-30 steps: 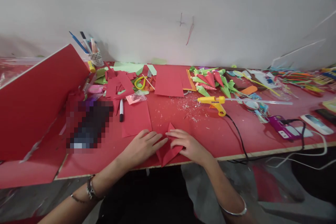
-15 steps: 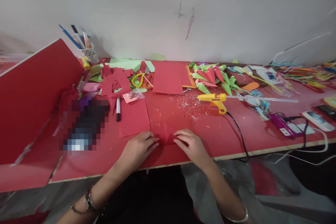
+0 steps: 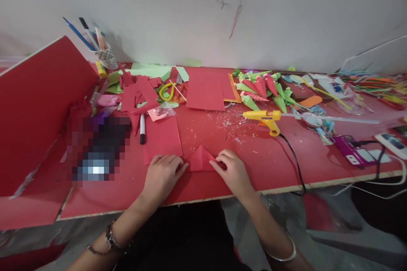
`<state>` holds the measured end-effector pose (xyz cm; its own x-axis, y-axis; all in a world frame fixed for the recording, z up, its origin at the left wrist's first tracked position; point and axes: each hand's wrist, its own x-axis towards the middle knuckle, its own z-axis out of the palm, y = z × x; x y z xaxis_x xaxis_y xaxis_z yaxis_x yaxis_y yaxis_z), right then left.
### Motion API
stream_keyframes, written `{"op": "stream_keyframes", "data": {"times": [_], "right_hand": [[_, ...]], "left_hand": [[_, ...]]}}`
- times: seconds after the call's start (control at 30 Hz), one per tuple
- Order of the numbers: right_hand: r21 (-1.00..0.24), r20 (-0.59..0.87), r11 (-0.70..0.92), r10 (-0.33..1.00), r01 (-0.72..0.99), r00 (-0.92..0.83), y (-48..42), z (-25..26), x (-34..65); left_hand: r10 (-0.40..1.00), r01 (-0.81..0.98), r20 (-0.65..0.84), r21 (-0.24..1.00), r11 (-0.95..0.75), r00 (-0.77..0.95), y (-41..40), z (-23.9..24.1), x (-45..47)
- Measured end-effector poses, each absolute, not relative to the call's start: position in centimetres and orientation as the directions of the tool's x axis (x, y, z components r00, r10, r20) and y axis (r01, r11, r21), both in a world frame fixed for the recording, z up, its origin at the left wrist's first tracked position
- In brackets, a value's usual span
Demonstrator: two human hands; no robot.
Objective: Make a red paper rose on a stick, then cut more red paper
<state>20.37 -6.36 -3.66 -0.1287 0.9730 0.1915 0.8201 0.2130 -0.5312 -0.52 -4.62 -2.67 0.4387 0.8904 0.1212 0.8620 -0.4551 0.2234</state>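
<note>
A folded piece of red paper point(image 3: 201, 160) lies near the table's front edge, triangular with a peak at the far side and a crease down its middle. My left hand point(image 3: 163, 174) pinches its left corner between thumb and curled fingers. At the right corner, my right hand point(image 3: 233, 172) grips the paper the same way. Just beyond my left hand rests a flat red sheet point(image 3: 163, 137), partly under a small clear packet point(image 3: 161, 112). A white marker with a black cap point(image 3: 142, 130) lies along that sheet's left side.
A yellow glue gun point(image 3: 263, 119) lies beyond my right hand, its black cord running over the front edge. Red and green paper cones point(image 3: 259, 87) are heaped behind it. Paper scraps point(image 3: 140, 93), a pen cup point(image 3: 106, 57) and a standing red board point(image 3: 41, 123) occupy the left.
The folded paper now shows more clearly as a raised triangle between my hands. My fingers have closed in on its two corners. The view has shifted slightly.
</note>
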Motion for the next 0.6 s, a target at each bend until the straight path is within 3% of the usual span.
{"op": "stream_keyframes", "data": {"times": [0.4,0.6], "right_hand": [[-0.343,0.172,0.206,0.973,0.916,-0.155,-5.89,-3.56,20.26],[-0.330,0.182,0.217,0.970,0.918,-0.164,-5.85,-3.63,20.02]], "left_hand": [[0.882,0.866,0.002,0.193,-0.462,0.470,-4.15,-2.68,-0.18],[0.852,0.840,-0.022,0.185,-0.510,0.523,-3.79,-2.87,-0.65]]}}
